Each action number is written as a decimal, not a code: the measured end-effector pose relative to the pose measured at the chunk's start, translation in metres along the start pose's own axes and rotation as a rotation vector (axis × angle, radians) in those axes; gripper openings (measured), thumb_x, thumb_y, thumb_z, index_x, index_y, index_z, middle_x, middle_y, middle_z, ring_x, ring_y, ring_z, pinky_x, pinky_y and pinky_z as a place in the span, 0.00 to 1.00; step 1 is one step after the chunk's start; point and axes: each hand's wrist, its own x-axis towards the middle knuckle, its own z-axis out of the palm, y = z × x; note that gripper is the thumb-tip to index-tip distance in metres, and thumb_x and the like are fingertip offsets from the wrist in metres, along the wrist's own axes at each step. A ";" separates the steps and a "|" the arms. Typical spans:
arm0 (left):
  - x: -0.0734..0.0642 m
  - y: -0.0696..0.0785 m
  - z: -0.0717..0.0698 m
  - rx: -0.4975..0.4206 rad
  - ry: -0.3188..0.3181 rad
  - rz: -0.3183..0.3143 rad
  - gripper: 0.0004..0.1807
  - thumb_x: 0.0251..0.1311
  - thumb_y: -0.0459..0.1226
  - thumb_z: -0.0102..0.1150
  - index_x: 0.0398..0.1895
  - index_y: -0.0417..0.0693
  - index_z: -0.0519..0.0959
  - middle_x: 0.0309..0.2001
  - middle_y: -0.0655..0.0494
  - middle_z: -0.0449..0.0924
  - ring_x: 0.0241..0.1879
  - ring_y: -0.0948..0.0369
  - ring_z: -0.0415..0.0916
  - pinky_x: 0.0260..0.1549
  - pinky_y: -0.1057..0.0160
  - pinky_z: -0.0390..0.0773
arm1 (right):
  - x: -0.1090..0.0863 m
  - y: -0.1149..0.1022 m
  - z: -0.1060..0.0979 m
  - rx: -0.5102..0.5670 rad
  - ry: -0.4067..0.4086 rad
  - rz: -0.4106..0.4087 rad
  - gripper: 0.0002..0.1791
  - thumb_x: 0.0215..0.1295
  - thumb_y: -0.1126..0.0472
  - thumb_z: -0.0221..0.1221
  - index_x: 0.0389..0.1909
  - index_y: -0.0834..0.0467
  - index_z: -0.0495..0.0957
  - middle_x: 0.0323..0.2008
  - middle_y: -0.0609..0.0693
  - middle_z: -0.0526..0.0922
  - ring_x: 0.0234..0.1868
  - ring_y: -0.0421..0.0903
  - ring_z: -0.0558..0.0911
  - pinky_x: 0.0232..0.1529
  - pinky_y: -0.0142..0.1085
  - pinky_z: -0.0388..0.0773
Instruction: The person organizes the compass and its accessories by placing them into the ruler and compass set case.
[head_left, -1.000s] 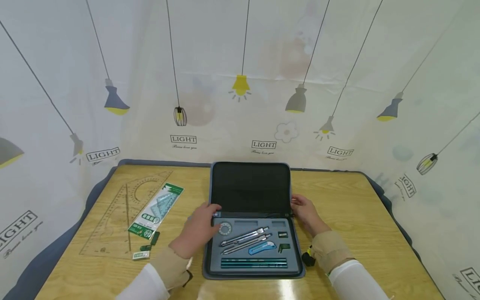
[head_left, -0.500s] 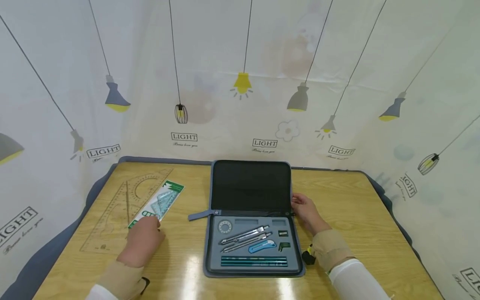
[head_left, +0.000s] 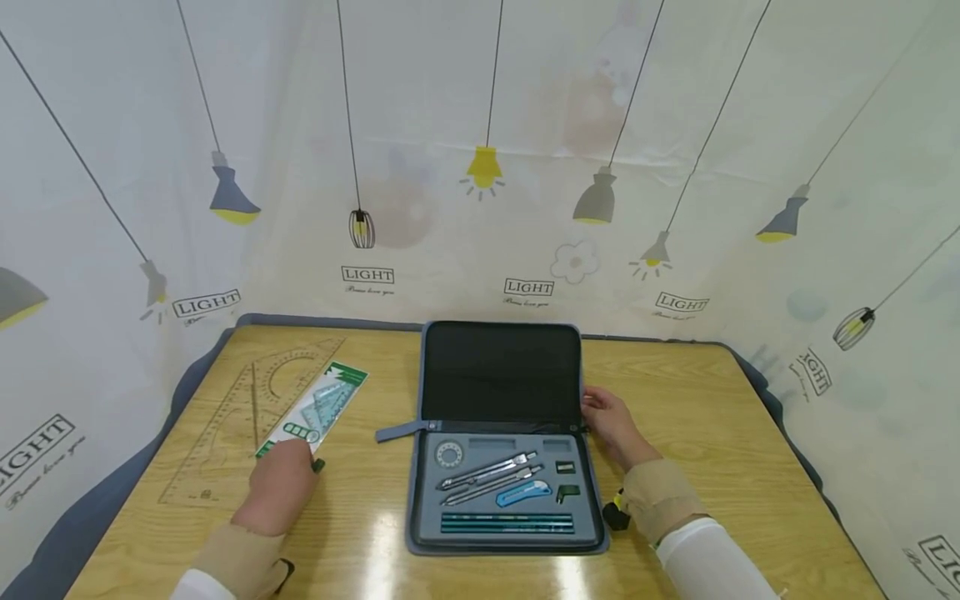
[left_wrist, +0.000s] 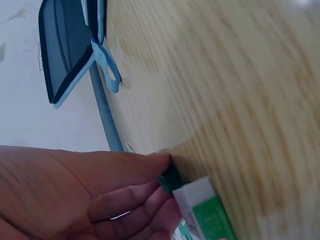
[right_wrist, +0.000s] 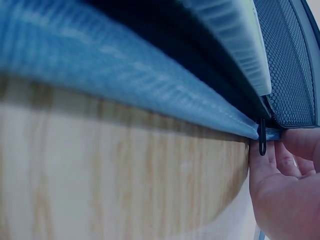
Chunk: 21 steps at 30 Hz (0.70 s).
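Note:
My left hand (head_left: pixel 283 487) is low over the left of the table, its thumb and fingers pinching a small dark green piece (left_wrist: pixel 171 179). An eraser (left_wrist: pixel 209 210) in a green and white sleeve lies against that piece; in the head view the hand hides it. On the right, my right hand (head_left: pixel 615 427) grips the edge of a blue zippered case (head_left: pixel 600 537) at the hinge, close to a black zipper pull (right_wrist: pixel 262 140). The case lies unzipped, lid raised. Its grey tray holds compasses (head_left: pixel 487 471), a light blue utility knife (head_left: pixel 523 493) and dark green pencils (head_left: pixel 507 523).
Beside my left hand lie a packet of set squares (head_left: pixel 330 400) and a large clear triangle (head_left: pixel 202 442). Another dark green piece (head_left: pixel 318 465) shows by the hand. A fabric tab (head_left: pixel 400 432) sticks out left of the case. A printed curtain (head_left: pixel 480 242) hangs behind the table.
My left hand has left the case's left edge, moved left to the small stationery pieces, and drawn back slightly toward me. The right hand stays at the hinge.

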 end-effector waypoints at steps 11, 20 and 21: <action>0.008 0.004 0.006 -0.014 0.052 0.083 0.04 0.51 0.32 0.63 0.26 0.39 0.79 0.27 0.50 0.80 0.29 0.54 0.77 0.31 0.52 0.76 | -0.002 0.002 0.002 -0.014 0.017 -0.040 0.20 0.67 0.72 0.47 0.60 0.67 0.68 0.54 0.64 0.76 0.40 0.37 0.77 0.42 0.31 0.75; 0.007 0.027 0.010 -0.060 0.070 0.120 0.04 0.44 0.29 0.66 0.25 0.40 0.79 0.26 0.51 0.80 0.28 0.56 0.76 0.29 0.56 0.76 | -0.001 0.002 0.002 -0.018 0.016 -0.036 0.20 0.68 0.71 0.46 0.61 0.66 0.68 0.55 0.64 0.75 0.40 0.38 0.77 0.43 0.33 0.75; 0.007 0.029 0.011 -0.062 0.069 0.125 0.05 0.44 0.29 0.66 0.25 0.40 0.79 0.25 0.51 0.80 0.28 0.56 0.76 0.29 0.57 0.76 | -0.001 0.002 0.001 -0.016 0.020 -0.033 0.20 0.68 0.71 0.46 0.60 0.66 0.68 0.55 0.64 0.75 0.40 0.38 0.78 0.43 0.32 0.75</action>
